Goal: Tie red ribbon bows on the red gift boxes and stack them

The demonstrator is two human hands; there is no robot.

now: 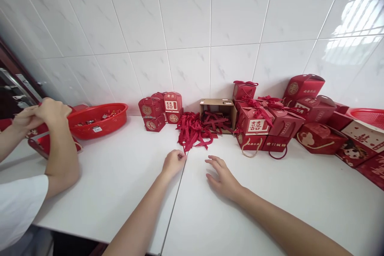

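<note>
My left hand (173, 163) rests on the white table (126, 184) with its fingers pinched on the end of a red ribbon (185, 149). That ribbon trails out of a loose pile of red ribbons (193, 130) just beyond. My right hand (222, 176) hovers low over the table a little to the right, fingers spread, holding nothing. Behind the pile stands an open brown cardboard box (218, 109) with more ribbons inside.
Red gift boxes stand at the wall: a small group (160, 110) at centre left, a big stack (270, 122) on the right. A red basket (97, 119) holds small items at the left, where another person's hands (42, 114) work on a red box. Another red basket (367, 116) is far right.
</note>
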